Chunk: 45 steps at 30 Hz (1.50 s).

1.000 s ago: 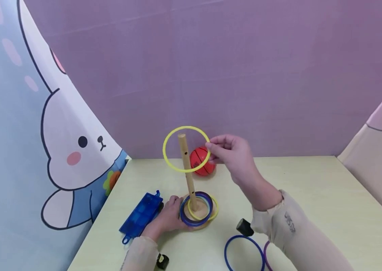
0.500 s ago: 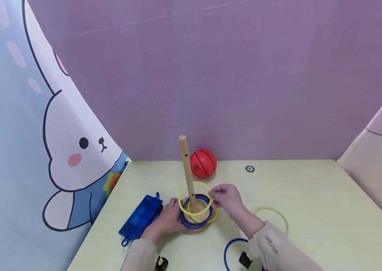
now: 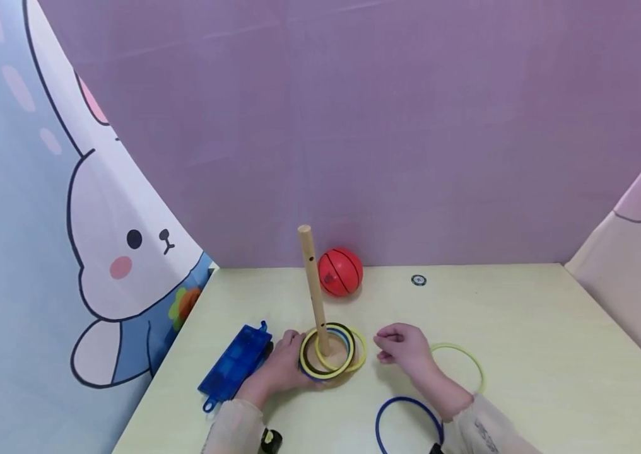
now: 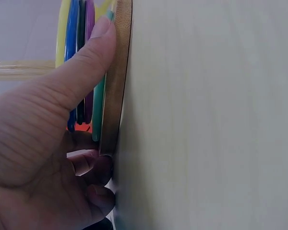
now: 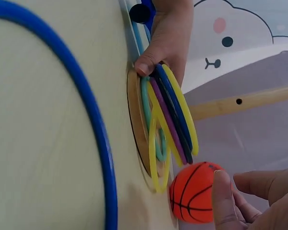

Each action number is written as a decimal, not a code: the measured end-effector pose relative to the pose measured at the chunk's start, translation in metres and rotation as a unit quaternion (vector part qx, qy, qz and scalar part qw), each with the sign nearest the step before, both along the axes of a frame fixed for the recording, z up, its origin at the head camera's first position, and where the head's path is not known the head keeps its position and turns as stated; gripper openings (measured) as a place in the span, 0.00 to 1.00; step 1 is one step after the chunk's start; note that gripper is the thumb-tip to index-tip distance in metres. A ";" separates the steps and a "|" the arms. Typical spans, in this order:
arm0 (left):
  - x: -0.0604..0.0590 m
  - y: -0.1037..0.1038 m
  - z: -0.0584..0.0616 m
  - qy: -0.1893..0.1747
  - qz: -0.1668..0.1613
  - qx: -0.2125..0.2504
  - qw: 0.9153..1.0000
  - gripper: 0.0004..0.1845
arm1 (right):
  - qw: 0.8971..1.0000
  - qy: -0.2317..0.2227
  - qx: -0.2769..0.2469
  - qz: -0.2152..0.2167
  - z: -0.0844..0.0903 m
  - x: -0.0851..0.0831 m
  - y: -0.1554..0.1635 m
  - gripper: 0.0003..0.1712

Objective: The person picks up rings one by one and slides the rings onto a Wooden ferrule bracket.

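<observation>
A wooden peg [image 3: 313, 277] stands upright on a round wooden base [image 4: 117, 76]. Yellow, blue, black, purple and green rings lie stacked around the peg's foot; the yellow ring [image 5: 188, 120] is topmost, and another yellow ring [image 5: 153, 153] sits slanted lower down. My left hand [image 3: 283, 367] grips the base at its left edge, thumb along the rim and fingers curled at the side. To the right of the stand, my right hand [image 3: 408, 348] hovers with nothing in it, its fingers loosely bent, thumb and forefinger apart in the right wrist view.
Behind the peg is a red toy basketball [image 3: 341, 272]. A blue translucent case [image 3: 236, 367] lies left of the left hand. A blue ring [image 3: 380, 416] and a pale yellow-green ring [image 3: 476, 364] lie at the right. A small round disc [image 3: 419, 280] is near the back edge.
My right hand lowered the yellow ring over the peg, let it go onto the stack and drew away to the right. The left hand kept its grip on the base.
</observation>
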<state>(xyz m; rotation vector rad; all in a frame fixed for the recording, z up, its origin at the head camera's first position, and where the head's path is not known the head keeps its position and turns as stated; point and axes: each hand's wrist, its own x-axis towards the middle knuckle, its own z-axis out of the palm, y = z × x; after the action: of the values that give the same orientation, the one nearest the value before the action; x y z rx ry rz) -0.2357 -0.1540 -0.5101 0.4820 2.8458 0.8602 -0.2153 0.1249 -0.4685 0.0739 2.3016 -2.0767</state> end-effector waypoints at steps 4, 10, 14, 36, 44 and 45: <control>-0.001 -0.001 -0.001 0.007 -0.003 -0.002 1.000 0.59 | 1.000 -0.017 -0.004 -0.009 -0.001 0.011 0.025 0.10; -0.001 -0.002 0.001 -0.004 0.005 0.001 1.000 0.59 | 0.999 -0.038 -0.004 -0.020 -0.003 0.027 0.059 0.14; -0.001 -0.003 0.001 -0.004 0.003 0.004 1.000 0.58 | 0.999 -0.040 0.011 -0.035 -0.006 0.036 0.080 0.15; -0.001 -0.004 0.000 -0.005 -0.001 0.008 1.000 0.58 | 0.966 -0.059 0.243 -0.056 -0.033 0.049 0.184 0.21; -0.001 -0.002 -0.001 -0.005 0.001 0.004 1.000 0.58 | 0.947 -0.066 0.312 -0.026 -0.031 0.043 0.187 0.12; -0.001 -0.002 -0.001 -0.004 -0.001 0.005 1.000 0.58 | 0.945 -0.065 0.321 -0.023 -0.031 0.042 0.188 0.12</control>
<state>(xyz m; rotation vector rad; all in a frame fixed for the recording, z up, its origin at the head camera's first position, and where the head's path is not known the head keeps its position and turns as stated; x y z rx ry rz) -0.2369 -0.1560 -0.5106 0.4818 2.8346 0.8739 -0.1734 0.3126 -0.4992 0.2734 2.7934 -1.2027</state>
